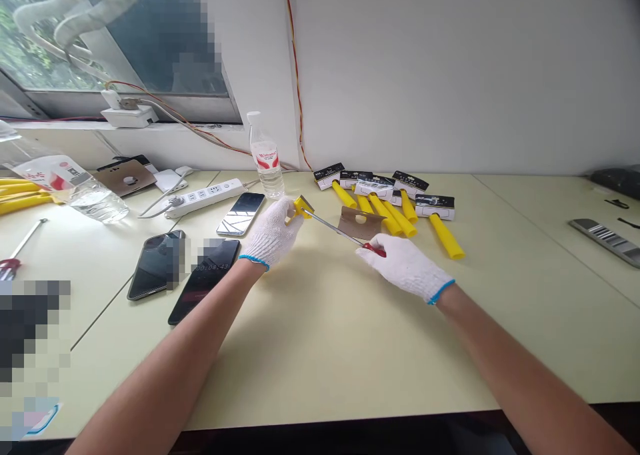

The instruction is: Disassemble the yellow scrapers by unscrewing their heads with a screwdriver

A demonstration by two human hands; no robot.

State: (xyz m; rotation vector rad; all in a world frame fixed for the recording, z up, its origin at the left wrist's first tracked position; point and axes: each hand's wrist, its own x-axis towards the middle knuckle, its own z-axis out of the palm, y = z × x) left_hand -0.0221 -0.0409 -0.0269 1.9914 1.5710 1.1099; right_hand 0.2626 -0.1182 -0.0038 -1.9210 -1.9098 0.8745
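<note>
You work at a pale yellow table (320,348) set against a white wall (450,68), a window (100,35) up to the left. Both your hands wear white knit gloves. Your left hand (270,234) is closed round a small yellow piece (301,206); your right hand (403,265) grips the red handle of a screwdriver (345,235), whose thin metal shaft runs across to the yellow piece, just above the table between your hands. Three phones (200,278) lie to your left. Further back sit one brown card (359,223), five yellow-handled tools (390,205) in a cluster, one power strip (205,196) and one water bottle (265,155).
</note>
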